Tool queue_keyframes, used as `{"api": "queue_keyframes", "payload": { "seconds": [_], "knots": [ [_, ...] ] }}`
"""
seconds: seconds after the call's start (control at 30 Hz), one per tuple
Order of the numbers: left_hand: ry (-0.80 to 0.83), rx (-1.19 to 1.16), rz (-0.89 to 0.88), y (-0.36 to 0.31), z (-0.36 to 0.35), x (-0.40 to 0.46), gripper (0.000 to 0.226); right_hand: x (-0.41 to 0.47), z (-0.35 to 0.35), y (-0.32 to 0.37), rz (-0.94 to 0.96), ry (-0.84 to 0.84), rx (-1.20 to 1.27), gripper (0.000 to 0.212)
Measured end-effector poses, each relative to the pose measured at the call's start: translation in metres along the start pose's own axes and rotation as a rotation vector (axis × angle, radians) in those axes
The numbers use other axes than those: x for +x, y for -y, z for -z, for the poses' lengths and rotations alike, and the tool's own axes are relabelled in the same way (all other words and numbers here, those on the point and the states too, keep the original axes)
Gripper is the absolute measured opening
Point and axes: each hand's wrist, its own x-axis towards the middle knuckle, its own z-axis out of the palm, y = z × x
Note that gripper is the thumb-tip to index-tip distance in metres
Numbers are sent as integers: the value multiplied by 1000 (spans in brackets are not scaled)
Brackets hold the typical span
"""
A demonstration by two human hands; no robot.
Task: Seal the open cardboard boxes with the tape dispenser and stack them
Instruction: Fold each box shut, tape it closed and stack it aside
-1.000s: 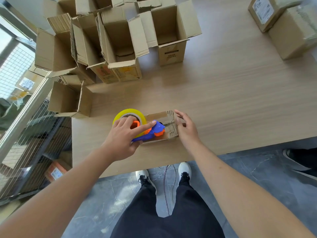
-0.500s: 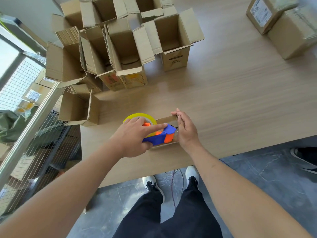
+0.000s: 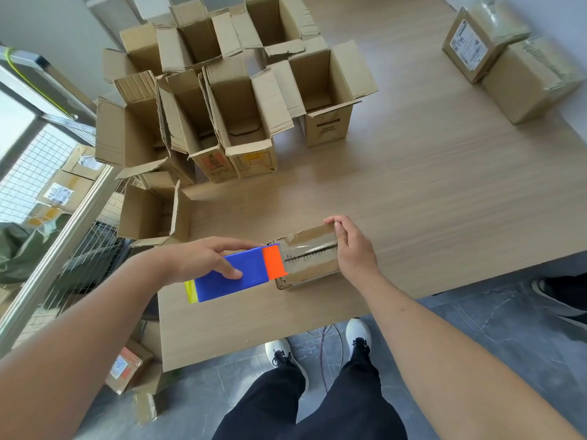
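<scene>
A small cardboard box (image 3: pixel 309 258) lies near the front edge of the wooden table (image 3: pixel 413 192), with a strip of clear tape across its closed top. My left hand (image 3: pixel 197 260) grips the blue and orange tape dispenser (image 3: pixel 241 271) at the box's left end; its yellow roll shows at the left tip. My right hand (image 3: pixel 352 249) holds the box's right end, fingers curled over the far edge. Several open cardboard boxes (image 3: pixel 241 115) stand in a cluster at the back left.
Two taped boxes (image 3: pixel 508 58) sit at the table's back right. A metal rail and wire cage (image 3: pixel 57 223) run along the left. More boxes (image 3: pixel 127 369) lie on the floor under the table's left corner. Another person's dark shoe (image 3: pixel 562 290) is at the right.
My left hand has drawn the dispenser leftward across the box top, leaving tape over the seam, and it now hangs off the left end. My right hand stays on the right end.
</scene>
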Motion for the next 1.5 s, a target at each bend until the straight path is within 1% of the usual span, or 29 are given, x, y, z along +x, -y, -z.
{"api": "queue_keyframes", "payload": {
  "seconds": [0.1,0.2,0.3,0.4,0.47,0.57,0.6,0.67,0.73,0.77,0.83,0.87,0.93,0.97,1.0,1.03,1.13,1.23,1.3,1.37,1.43,1.5],
  "knots": [
    [37,-49,11,29,12,-2,63,0,1,2,-11,-9,-67,26],
    [58,-50,6,57,20,0,65,-2,0,3,-11,-22,-135,26],
    [74,-68,9,72,20,10,66,-2,-1,4,-16,-32,-174,26],
    [38,-47,-6,77,14,20,68,-2,-3,8,26,-68,-245,26],
    [22,-22,-41,78,7,25,69,-4,-5,9,105,-164,-403,26],
    [28,-4,-99,82,-5,26,68,-6,-12,14,181,-379,-688,21],
    [26,5,-115,83,-9,26,67,-6,-15,17,221,-421,-770,24],
    [11,22,-147,85,-12,26,68,-8,-18,26,320,-438,-897,37],
    [-3,40,-170,85,-14,26,68,-11,-17,36,366,-402,-929,47],
    [-5,49,-181,84,-14,26,68,-14,-19,40,355,-369,-920,50],
    [-13,59,-200,83,-15,28,68,-26,-30,50,277,-295,-888,45],
    [-17,61,-208,83,-15,29,68,-33,-39,53,204,-245,-871,46],
    [-21,62,-223,85,-16,31,68,-48,-61,58,28,-91,-838,73],
    [-19,54,-229,87,-16,32,68,-53,-71,58,-28,-25,-817,87],
    [-17,38,-235,88,-17,33,67,-57,-79,56,-50,14,-808,98],
    [-18,24,-242,91,-17,34,67,-58,-83,54,-47,27,-818,104],
    [-53,-27,-258,101,-24,39,68,-54,-83,48,-19,34,-875,107],
    [-99,-172,-252,109,-32,44,66,-50,-80,48,-2,96,-895,107],
    [-95,-197,-254,108,-33,49,61,-48,-77,49,-10,136,-908,108],
    [-93,-130,-227,111,-32,53,55,-47,-73,50,-11,175,-912,108],
    [-97,13,-163,124,-32,52,51,-45,-69,51,-2,212,-908,108],
    [-90,7,-141,141,-37,44,53,-42,-68,49,14,216,-908,109]
  ]
}}
